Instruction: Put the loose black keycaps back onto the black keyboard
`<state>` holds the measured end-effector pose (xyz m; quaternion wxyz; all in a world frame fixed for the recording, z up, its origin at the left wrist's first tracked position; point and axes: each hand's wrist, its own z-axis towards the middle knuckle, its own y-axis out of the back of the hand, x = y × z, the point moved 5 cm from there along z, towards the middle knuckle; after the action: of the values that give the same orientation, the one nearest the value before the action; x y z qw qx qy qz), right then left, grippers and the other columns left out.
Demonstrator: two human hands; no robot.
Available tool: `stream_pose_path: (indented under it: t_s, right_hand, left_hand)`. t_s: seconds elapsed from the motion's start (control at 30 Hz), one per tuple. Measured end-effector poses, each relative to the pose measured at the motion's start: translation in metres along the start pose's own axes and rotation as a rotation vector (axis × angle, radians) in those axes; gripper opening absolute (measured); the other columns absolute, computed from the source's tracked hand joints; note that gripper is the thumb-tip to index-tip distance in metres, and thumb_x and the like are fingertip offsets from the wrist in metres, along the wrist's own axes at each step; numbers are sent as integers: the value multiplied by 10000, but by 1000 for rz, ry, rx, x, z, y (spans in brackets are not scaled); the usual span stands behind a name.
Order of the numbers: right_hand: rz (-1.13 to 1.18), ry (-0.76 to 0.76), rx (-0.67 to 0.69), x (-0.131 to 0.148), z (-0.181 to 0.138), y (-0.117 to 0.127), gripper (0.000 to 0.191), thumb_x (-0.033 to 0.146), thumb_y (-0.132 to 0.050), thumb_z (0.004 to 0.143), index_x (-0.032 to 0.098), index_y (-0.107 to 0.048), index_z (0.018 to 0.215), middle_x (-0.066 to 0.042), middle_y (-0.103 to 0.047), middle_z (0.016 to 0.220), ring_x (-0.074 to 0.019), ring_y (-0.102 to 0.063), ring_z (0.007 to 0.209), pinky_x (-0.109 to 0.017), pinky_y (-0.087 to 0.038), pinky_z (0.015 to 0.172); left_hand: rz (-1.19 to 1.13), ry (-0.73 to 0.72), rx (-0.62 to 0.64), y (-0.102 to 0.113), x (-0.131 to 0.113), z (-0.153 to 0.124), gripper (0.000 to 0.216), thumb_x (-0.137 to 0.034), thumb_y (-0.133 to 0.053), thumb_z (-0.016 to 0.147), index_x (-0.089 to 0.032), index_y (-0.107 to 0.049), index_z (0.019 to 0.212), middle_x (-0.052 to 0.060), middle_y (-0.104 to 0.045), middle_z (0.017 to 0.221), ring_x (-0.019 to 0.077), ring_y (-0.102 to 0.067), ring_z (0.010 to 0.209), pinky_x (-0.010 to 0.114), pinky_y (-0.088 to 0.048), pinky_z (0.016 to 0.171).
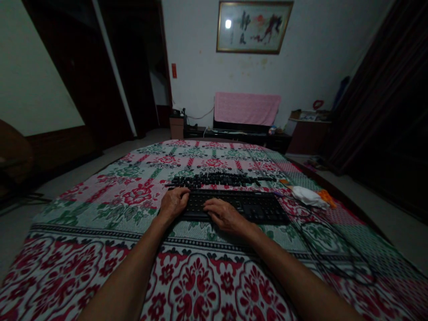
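Observation:
A black computer keyboard lies flat on the patterned cloth. Its left and middle parts look stripped of keycaps, while keys still sit at the right end. My left hand is closed around the keyboard's left end, thumb over the top edge. Over the middle of the board, my right hand has its fingers bent and drawn together, touching the surface; anything between the fingertips is too small to make out. Just behind the keyboard, many loose black keycaps are strewn in a long band.
A floral tablecloth covers the large table. On the right lie a crumpled white cloth, something orange and a looped black cable. Beyond the table, a pink towel drapes a screen on a low cabinet.

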<state>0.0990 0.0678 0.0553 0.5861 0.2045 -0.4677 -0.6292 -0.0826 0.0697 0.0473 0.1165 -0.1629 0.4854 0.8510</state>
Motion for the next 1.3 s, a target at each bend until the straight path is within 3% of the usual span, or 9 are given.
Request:
stream_pose_path:
  t_s: [0.27,0.43,0.7,0.93,1.3]
  right_hand:
    - [81,-120,-95,-10,3,1,160,122,-479,748,148,-615,827,-61,-604,869,-132,-541,846,-252,-424,770]
    - [116,-154,-119,-11,4,5,205,93,-476,734,162,-610,873,-50,-606,866,-131,-543,835,-256,-422,769]
    - [141,-187,-63,-21,1,7,286,64,-443,729,178,-606,935,-40,-624,916,-131,-562,856,-255,-427,783]
    - [114,-207,-95,-25,0,6,246,111,-456,744,167,-616,922,-45,-634,910,-132,-571,843,-250,-428,775]
    - [103,-176,-20,-24,-1,9,256,91,-470,716,177,-616,909,-41,-616,912,-135,-556,847,-258,-418,773]
  left_hand:
    - [97,-26,39,0,-6,-2,266,-256,-405,755,-235,-637,883,10,-646,899,152,-578,837,246,-418,799]
    - [112,-31,39,-1,-8,-3,266,-254,-409,759,-231,-637,893,20,-642,897,155,-571,844,248,-412,807]
    - [163,-13,70,-2,-9,-3,266,-266,-408,769,-232,-626,918,28,-626,880,156,-562,827,246,-408,786]
    - [236,-58,71,-4,-15,-6,256,-270,-395,786,-231,-612,916,30,-597,837,152,-546,820,239,-400,762]
    - [270,-11,53,-6,-15,-7,250,-255,-397,782,-231,-615,901,39,-575,840,154,-539,813,239,-400,727]
